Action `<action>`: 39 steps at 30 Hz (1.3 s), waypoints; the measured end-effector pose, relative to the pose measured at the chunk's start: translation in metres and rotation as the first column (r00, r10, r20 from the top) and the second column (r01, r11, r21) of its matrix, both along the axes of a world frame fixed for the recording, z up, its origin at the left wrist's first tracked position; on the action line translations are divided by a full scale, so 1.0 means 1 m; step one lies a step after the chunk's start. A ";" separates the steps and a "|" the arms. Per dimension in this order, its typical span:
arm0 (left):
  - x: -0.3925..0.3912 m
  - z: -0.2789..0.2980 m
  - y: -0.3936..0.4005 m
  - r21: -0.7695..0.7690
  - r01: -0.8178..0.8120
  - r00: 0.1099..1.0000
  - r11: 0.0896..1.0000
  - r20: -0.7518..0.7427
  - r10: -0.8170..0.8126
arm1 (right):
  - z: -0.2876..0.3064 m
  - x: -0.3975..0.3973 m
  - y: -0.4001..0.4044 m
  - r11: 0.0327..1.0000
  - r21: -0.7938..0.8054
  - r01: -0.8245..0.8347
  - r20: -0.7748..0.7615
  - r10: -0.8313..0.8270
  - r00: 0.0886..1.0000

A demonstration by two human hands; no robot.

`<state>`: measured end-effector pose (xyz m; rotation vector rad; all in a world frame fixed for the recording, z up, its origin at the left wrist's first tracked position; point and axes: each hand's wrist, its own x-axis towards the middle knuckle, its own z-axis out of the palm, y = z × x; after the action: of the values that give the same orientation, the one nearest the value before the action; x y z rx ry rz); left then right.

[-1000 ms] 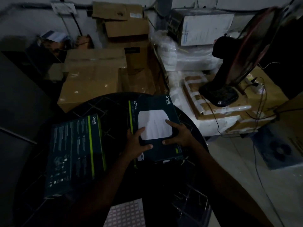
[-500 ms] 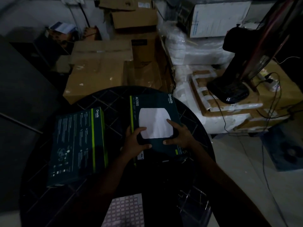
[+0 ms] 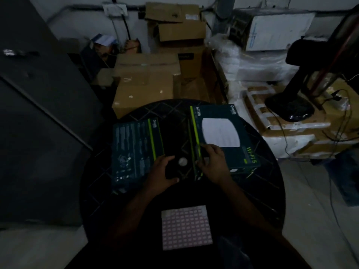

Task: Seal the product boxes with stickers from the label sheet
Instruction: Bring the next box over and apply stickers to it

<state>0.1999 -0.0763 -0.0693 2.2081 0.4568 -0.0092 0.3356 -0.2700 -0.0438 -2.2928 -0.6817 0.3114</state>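
Two dark teal product boxes with green stripes lie on a round black table (image 3: 291, 191). The left box (image 3: 136, 150) shows small print. The right box (image 3: 233, 152) shows a white device picture. My right hand (image 3: 212, 164) grips the right box at its near left edge, fingers on top and thumb at the side. My left hand (image 3: 162, 171) hovers between the boxes with finger and thumb spread, touching the left box's near right corner and holding nothing. The pink-and-white label sheet (image 3: 186, 228) lies flat at the table's near edge.
A small pale round spot (image 3: 182, 161) sits on the table between my hands. Stacked cardboard cartons (image 3: 145, 82) stand behind the table. A black fan base (image 3: 289, 107) and cables rest on packages to the right. A dark cabinet (image 3: 38, 113) stands on the left.
My left hand has come off the right box and moved left into the gap between the boxes. My right hand has shifted from the box's top to its left edge.
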 end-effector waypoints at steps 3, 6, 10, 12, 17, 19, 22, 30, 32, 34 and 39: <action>-0.059 -0.010 0.039 0.067 -0.029 0.999 0.997 -0.024 0.030 | -0.012 -0.052 0.038 0.997 0.046 -0.057 -0.030 0.058 0.998; -0.103 -0.021 0.078 0.119 -0.101 0.992 0.988 -0.061 0.109 | -0.035 -0.089 0.068 0.985 -0.046 -0.169 -0.118 0.163 0.980; -0.138 -0.034 0.115 0.272 -0.049 0.937 0.961 -0.321 0.138 | -0.066 -0.117 0.092 0.948 -0.201 -0.246 -0.174 0.213 0.961; -0.146 -0.041 0.122 0.257 -0.049 0.908 0.965 -0.390 0.150 | -0.075 -0.122 0.100 0.948 -0.215 -0.233 -0.198 0.191 0.961; -0.147 -0.055 0.118 -0.033 -0.156 0.965 0.987 -0.218 0.145 | -0.078 -0.117 0.114 0.943 -0.222 -0.248 -0.264 0.187 0.946; -0.145 -0.054 0.113 -0.090 -0.179 0.973 0.980 -0.161 0.163 | -0.077 -0.116 0.119 0.948 -0.234 -0.215 -0.242 0.158 0.957; -0.143 -0.046 0.112 -0.098 -0.215 0.976 0.972 -0.054 0.211 | -0.064 -0.116 0.123 0.954 -0.251 -0.163 -0.138 0.132 0.982; -0.130 0.055 0.118 0.087 -0.361 0.918 0.929 0.207 0.338 | 0.043 -0.117 0.139 0.981 -0.171 -0.095 0.121 0.117 0.986; -0.130 0.072 0.115 0.132 -0.345 0.918 0.929 0.255 0.304 | 0.062 -0.117 0.136 0.991 -0.124 -0.053 0.167 0.073 0.983; -0.129 0.087 0.109 0.178 -0.328 0.916 0.928 0.298 0.267 | 0.081 -0.117 0.128 0.996 -0.088 -0.001 0.244 0.023 0.970; -0.124 0.119 0.089 0.286 -0.315 0.910 0.905 0.363 0.201 | 0.119 -0.108 0.086 0.988 -0.157 -0.009 0.279 0.053 0.959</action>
<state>0.0763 0.0131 0.0500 2.4010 0.5986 0.6167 0.2273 -0.1839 0.0753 -2.5046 -0.8632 0.0498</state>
